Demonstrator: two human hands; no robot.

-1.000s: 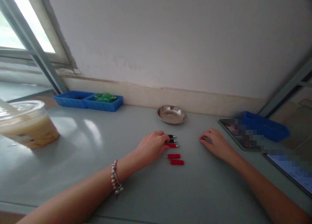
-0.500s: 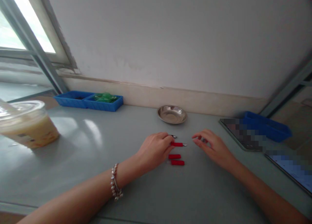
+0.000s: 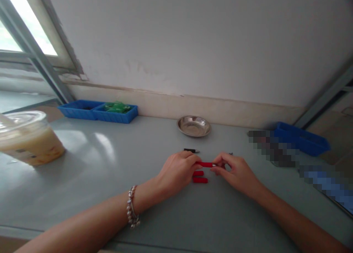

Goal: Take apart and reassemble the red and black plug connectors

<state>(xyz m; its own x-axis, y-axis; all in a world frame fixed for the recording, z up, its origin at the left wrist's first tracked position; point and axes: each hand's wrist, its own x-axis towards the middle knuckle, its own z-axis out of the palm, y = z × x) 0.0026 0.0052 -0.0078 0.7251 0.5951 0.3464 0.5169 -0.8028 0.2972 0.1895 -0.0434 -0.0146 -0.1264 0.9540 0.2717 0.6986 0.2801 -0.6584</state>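
Red pen: between your two hands, just above the worktop, lying crosswise, silvery tip toward your right.
Your left hand: pinching the pen's rear end between thumb and fingers; bracelet at the wrist.
Your right hand: thumb and fingertips pinched at the tip.
Red barrels: two, side by side on the near side of the pen, left ends close to your left hand.
Black pen: one, flat, just beyond your left hand, tip rightward.
Metal dish: one, round, behind the black pen, near the wall.
Blue tray: two compartments, back left; green material in the right one.
Drink cup: lidded, far left of you.
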